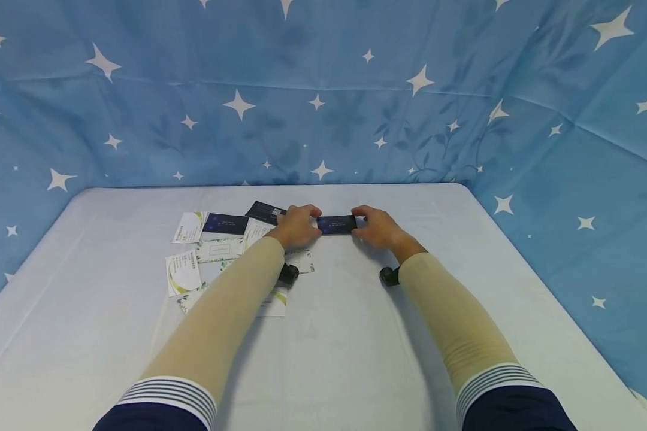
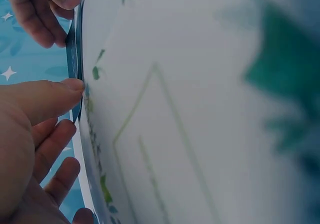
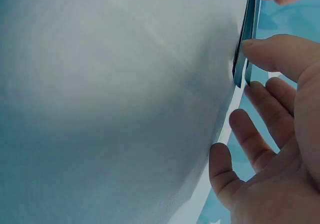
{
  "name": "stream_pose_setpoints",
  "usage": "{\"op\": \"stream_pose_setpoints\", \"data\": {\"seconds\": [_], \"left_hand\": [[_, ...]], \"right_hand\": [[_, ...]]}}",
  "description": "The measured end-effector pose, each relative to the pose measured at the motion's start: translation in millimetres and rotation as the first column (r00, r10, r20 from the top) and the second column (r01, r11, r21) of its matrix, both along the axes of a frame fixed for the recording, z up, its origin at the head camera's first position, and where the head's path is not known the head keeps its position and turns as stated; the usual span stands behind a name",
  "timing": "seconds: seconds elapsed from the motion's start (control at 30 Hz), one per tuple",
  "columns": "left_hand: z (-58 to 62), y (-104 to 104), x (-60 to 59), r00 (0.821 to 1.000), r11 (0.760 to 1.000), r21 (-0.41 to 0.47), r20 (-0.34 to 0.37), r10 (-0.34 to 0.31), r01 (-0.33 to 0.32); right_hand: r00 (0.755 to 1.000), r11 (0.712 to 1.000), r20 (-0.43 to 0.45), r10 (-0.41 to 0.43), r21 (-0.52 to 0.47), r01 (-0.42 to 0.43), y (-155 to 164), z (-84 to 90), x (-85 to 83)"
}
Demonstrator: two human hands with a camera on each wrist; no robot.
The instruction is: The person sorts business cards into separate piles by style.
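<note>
A dark blue card (image 1: 336, 225) with faint printing lies flat near the far edge of the table. My left hand (image 1: 298, 226) pinches its left end between thumb and fingers. At the opposite end my right hand (image 1: 378, 228) grips it the same way. Seen edge-on in the right wrist view, the dark cards (image 3: 246, 39) show more than one layer, with a thin gap between them at the near end. The left wrist view shows my left thumb (image 2: 74, 84) against the edge of the dark card (image 2: 75, 59).
Left of my hands spread several loose cards: white ones with a yellow-green curve (image 1: 183, 274), leaf-bordered ones (image 1: 219, 250), a dark blue one (image 1: 225, 224) and a black one (image 1: 264, 212) with a square code. A blue star-patterned curtain (image 1: 323, 131) rises behind the white table (image 1: 345, 347).
</note>
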State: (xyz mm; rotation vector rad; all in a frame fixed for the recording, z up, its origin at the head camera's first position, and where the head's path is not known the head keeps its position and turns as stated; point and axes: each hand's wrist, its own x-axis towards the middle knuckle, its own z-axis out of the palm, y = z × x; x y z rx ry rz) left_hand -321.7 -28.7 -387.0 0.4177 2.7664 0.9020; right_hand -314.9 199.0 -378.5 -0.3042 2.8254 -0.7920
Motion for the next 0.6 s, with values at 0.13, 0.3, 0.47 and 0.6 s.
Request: {"op": "stream_pose_setpoints", "data": {"seconds": [0.13, 0.3, 0.47, 0.6], "left_hand": [[-0.2, 2.9, 0.1, 1.000, 1.000, -0.014, -0.003, 0.005, -0.005], [-0.2, 5.0, 0.1, 1.000, 0.999, -0.030, -0.006, 0.012, -0.012], [1.0, 3.8, 1.2, 0.999, 0.999, -0.033, 0.027, 0.027, -0.026], [2.3, 3.2, 2.5, 0.999, 0.999, -0.034, 0.040, 0.031, -0.030]], "right_hand": [[1.000, 1.000, 0.015, -0.004, 0.016, 0.004, 0.2, 0.1, -0.3], [1.000, 1.000, 0.022, -0.010, 0.023, 0.009, 0.5, -0.7, -1.3], [0.999, 0.999, 0.027, -0.024, 0.026, 0.024, 1.0, -1.3, -0.9], [1.000, 0.999, 0.020, -0.023, 0.023, 0.022, 1.4, -1.7, -0.1]]}}
